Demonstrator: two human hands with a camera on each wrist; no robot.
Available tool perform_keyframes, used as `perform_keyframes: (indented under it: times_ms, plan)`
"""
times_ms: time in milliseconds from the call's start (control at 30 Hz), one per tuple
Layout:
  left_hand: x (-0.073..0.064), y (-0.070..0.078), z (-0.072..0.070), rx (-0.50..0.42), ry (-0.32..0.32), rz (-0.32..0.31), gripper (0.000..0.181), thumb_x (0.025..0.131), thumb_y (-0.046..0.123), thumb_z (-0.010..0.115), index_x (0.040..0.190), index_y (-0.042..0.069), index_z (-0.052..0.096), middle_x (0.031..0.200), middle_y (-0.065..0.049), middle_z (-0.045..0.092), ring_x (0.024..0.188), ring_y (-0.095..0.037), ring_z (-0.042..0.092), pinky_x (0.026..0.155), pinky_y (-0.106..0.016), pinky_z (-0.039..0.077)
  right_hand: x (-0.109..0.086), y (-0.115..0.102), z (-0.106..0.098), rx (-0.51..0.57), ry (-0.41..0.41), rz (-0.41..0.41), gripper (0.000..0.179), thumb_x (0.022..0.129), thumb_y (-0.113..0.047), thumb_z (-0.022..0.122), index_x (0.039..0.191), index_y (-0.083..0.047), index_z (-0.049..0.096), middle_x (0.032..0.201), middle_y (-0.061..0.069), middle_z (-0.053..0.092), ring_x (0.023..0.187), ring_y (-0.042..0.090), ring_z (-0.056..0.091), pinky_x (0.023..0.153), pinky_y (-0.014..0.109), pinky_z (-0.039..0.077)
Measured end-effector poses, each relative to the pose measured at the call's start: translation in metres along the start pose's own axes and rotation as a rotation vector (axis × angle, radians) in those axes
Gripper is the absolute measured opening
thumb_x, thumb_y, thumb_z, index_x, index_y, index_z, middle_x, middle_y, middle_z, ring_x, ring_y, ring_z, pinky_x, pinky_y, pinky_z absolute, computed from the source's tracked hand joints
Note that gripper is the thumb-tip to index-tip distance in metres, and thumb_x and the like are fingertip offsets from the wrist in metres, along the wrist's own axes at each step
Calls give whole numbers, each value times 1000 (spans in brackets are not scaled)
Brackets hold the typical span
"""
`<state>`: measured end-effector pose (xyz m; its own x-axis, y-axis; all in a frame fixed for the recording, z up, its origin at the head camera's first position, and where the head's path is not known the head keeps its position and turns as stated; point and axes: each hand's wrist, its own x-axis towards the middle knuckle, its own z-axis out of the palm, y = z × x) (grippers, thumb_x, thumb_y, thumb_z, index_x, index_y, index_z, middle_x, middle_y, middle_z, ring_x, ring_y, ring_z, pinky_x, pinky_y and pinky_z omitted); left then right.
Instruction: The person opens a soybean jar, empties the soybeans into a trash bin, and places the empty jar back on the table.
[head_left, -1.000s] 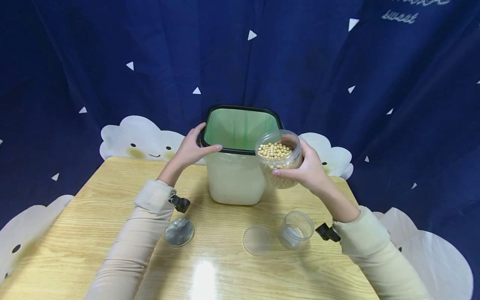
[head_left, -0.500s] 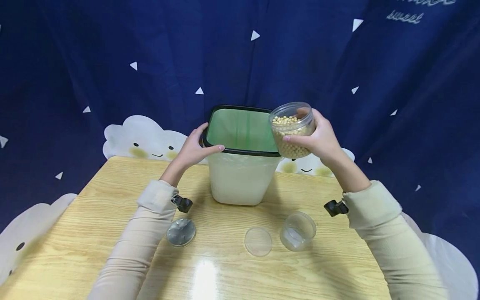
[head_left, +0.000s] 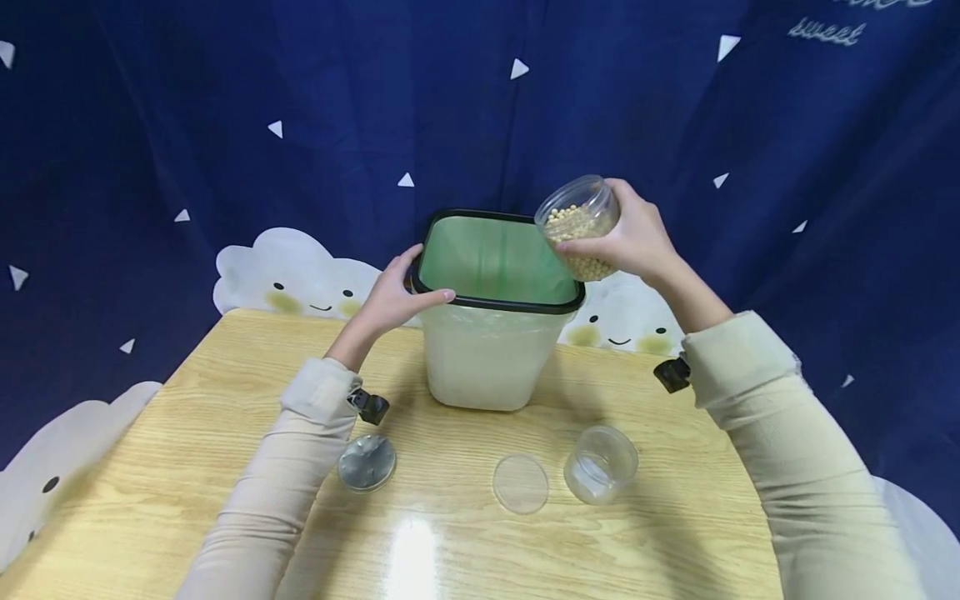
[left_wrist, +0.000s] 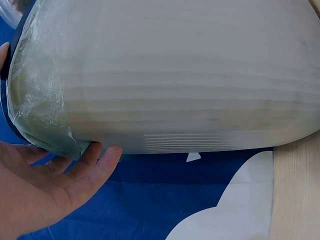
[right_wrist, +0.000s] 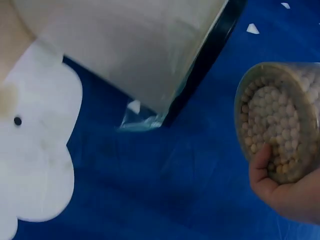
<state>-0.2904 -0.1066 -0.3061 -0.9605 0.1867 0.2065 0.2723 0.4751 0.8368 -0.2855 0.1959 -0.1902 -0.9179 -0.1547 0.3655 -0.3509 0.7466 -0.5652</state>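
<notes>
A whitish trash bin (head_left: 487, 358) with a black rim and a green bag lining stands at the table's back edge. My left hand (head_left: 390, 296) grips its front left corner, thumb over the front rim, fingers along the left side; in the left wrist view the fingers (left_wrist: 90, 170) lie against the outer wall. My right hand (head_left: 637, 237) holds a clear plastic jar (head_left: 581, 221) of pale yellow soybeans, raised at the bin's right rim. The jar tilts left, its open mouth towards the bin, and the beans are still inside. The right wrist view shows the jar's bottom (right_wrist: 272, 120).
On the wooden table (head_left: 247, 400) lie a silvery round lid (head_left: 367, 462) at left and a clear disc (head_left: 521, 483) near the middle. An open clear jar (head_left: 601, 464) stands right of the disc. A dark blue curtain (head_left: 337, 100) hangs behind.
My right hand has lifted the jar of soybeans from in front of the bin up to its right rim and tilted it further left. The left hand stays on the bin.
</notes>
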Motion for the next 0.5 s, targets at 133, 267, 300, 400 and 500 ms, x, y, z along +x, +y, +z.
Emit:
perform_keyframes:
  times_ms: [133, 267, 300, 400, 500]
  plan:
    - [0, -1, 0, 3, 6, 0, 92, 75, 39, 72, 145, 12, 20, 148, -13, 19, 134, -26, 20, 106, -43, 22, 13, -2, -1, -118, -37, -28, 91, 60, -37, 82, 132, -2, 38, 122, 19, 51, 108, 31, 47, 89, 45, 39]
    - [0, -2, 0, 1, 10, 7, 92, 75, 38, 72, 145, 12, 21, 147, -14, 20, 133, -26, 20, 106, -42, 23, 24, -5, -2, -230, -68, -60, 95, 62, -39, 79, 135, 0, 33, 123, 22, 48, 108, 36, 46, 88, 50, 39]
    - [0, -2, 1, -2, 12, 8, 91, 74, 38, 72, 145, 12, 21, 147, -14, 20, 133, -26, 21, 105, -42, 23, 26, -6, -3, -253, -74, -68, 95, 62, -40, 79, 135, 0, 33, 123, 22, 48, 107, 36, 46, 88, 51, 39]
    - [0, -2, 1, -7, 13, 10, 91, 75, 37, 72, 145, 12, 21, 147, -14, 21, 133, -26, 21, 105, -42, 24, 33, -7, -3, -322, -94, -90, 96, 61, -43, 79, 135, -1, 33, 122, 22, 49, 106, 37, 47, 86, 52, 39]
    - [0, -2, 1, -14, 11, 12, 90, 75, 36, 72, 145, 11, 21, 147, -14, 21, 133, -26, 21, 105, -43, 24, 38, -8, -3, -392, -120, -105, 97, 60, -44, 79, 135, -3, 34, 121, 21, 49, 104, 37, 48, 84, 52, 40]
